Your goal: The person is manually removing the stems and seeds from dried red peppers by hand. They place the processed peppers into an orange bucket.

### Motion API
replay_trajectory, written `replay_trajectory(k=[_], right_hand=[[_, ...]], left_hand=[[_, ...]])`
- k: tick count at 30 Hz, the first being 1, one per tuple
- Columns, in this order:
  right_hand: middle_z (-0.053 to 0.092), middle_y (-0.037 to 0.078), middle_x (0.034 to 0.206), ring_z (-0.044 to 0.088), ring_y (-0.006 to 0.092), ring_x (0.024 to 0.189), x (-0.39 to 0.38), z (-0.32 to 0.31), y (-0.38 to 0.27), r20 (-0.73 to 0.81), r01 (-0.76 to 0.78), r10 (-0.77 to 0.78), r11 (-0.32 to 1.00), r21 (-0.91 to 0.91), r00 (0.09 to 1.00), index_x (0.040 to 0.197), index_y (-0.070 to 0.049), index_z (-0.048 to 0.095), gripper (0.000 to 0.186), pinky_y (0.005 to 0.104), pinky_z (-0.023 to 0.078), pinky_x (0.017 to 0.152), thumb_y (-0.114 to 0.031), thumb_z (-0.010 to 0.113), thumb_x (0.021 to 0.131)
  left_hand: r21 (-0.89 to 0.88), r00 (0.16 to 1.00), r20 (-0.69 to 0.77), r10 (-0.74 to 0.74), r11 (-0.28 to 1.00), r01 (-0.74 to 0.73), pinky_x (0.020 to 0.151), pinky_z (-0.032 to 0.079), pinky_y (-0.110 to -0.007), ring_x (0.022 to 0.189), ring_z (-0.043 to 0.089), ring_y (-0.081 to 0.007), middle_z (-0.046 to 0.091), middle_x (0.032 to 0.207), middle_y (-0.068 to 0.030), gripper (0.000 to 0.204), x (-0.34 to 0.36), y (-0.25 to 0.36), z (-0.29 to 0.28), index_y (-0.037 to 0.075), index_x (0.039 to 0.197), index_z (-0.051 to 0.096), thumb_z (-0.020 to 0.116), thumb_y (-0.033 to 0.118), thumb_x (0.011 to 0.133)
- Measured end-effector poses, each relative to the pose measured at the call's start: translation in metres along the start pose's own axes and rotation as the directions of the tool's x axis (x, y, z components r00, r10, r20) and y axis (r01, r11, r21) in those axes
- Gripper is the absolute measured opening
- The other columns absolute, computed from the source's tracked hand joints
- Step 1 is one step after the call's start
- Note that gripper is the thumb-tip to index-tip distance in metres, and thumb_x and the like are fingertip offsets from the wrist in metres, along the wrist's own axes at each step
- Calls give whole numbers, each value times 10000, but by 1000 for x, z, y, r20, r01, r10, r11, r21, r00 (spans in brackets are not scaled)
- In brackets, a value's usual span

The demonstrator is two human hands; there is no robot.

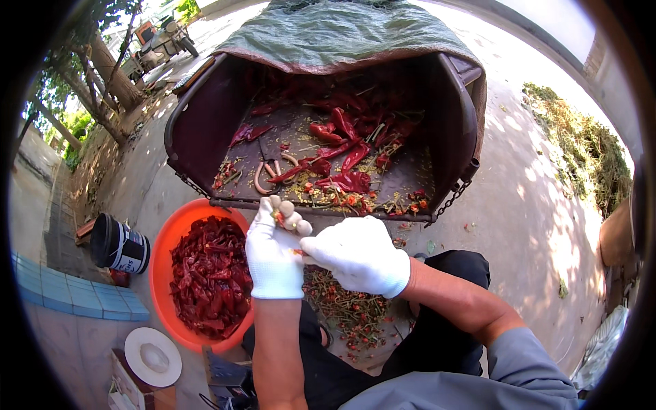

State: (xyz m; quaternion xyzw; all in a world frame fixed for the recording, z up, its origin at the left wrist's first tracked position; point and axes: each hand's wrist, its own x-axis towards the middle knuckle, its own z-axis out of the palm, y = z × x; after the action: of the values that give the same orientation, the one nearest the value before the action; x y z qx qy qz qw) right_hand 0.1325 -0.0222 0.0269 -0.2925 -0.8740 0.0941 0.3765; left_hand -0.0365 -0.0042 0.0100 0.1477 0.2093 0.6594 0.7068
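Both my hands wear white gloves and meet just in front of the cart's edge. My left hand is turned up with its fingers curled, and a small red-orange pepper piece shows among them. My right hand is closed, its fingertips against the left palm beside a tiny orange bit. What it pinches, if anything, is hidden. Beyond them, red dried peppers lie on the cart bed among yellow seeds and stem ends. Scissors with pinkish handles rest there, partly under a pepper.
An orange basin of cut red peppers stands at my left. Stems and scraps cover the ground between my legs. A green tarp drapes the cart, and a chain hangs at its corner. A black bucket lies farther left.
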Motion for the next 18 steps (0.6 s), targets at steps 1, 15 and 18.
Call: replay_trajectory(k=[1,15,18], right_hand=[[595,79,715,631,300,624,-4,5,-4,-28,27,-27,999,24,999,986,-124,615,183,415,490,547,-137,680,815],[659,-55,888,539,21,776,11,0,32,318,-494,761,4,869,566,1109,-44,710,283,207,438,703,-283,687,960],[652,-44,885,536,24,764,11,15,25,378,-493,686,-32,870,621,1097,-57,709,274,208,433,683,-297,661,972]], left_hand=[[25,990,-99,96,995,-94,713,526,-321,774,553,-136,615,921,-41,184,6,7,-12,54,1058,594,557,233,1034],[921,986,132,100,355,-160,842,533,-270,992,649,-146,665,1152,-125,477,-19,-1,23,-56,1355,531,675,115,934],[955,997,51,54,290,-64,633,495,-219,749,627,-85,689,921,-59,290,-22,-5,23,-41,1167,642,674,137,940]])
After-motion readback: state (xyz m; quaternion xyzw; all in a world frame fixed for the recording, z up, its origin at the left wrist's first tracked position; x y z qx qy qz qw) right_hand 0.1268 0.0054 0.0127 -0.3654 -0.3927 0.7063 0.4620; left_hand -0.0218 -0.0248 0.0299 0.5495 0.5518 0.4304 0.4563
